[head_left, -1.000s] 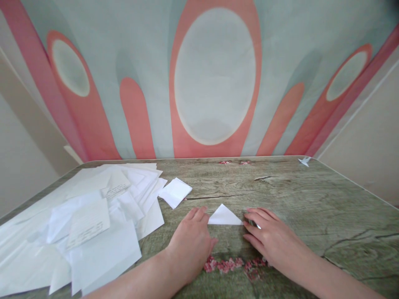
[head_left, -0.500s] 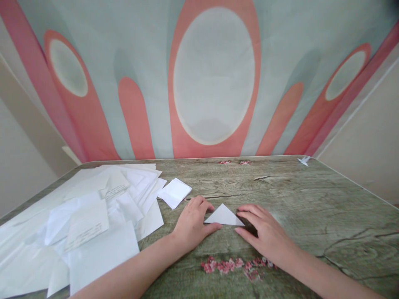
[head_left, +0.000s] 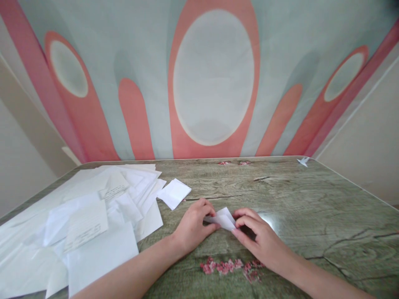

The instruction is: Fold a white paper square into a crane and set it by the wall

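Observation:
A small folded sheet of white paper is held between my two hands, just above or on the wood-grain table. My left hand pinches its left corner with thumb and fingers. On the other side, my right hand grips the right corner between thumb and fingertips. The paper's layers stand partly apart, with an upper flap rising at the back. Left of my hands lies a little stack of white paper squares.
A spread-out heap of white sheets covers the table's left side. A small folded paper shape rests at the far right corner. Pink flower prints mark the tabletop. Behind the table hangs a patterned backdrop.
The paper, a flat triangle before, now has its layers opened and its shape narrowed. My right hand has moved slightly left and closed on its right corner.

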`<move>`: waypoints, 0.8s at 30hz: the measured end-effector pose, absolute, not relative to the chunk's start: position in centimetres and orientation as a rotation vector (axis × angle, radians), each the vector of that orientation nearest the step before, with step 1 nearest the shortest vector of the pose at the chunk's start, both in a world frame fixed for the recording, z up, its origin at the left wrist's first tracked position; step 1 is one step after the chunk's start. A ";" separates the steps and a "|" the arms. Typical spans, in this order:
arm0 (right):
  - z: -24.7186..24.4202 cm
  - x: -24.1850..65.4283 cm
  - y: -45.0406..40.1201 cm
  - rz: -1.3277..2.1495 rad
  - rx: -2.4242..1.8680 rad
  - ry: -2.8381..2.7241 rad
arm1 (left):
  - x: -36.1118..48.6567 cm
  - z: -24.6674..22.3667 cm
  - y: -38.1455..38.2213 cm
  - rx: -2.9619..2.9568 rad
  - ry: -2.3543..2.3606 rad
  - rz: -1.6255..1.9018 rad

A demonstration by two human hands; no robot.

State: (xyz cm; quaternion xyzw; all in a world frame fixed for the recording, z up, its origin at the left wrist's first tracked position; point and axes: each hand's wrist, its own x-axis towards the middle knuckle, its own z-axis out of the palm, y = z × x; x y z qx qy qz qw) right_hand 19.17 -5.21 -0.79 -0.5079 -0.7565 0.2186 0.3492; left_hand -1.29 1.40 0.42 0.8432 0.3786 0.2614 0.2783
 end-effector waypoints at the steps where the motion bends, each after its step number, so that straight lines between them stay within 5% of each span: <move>1: -0.6 19.1 -5.3 0.582 -1.305 -1.964 | -1.3 0.4 1.3 2.266 0.987 0.724; 24: -0.1 19.3 -5.4 0.586 -1.220 -1.998 | -1.6 1.2 0.7 2.656 0.889 0.888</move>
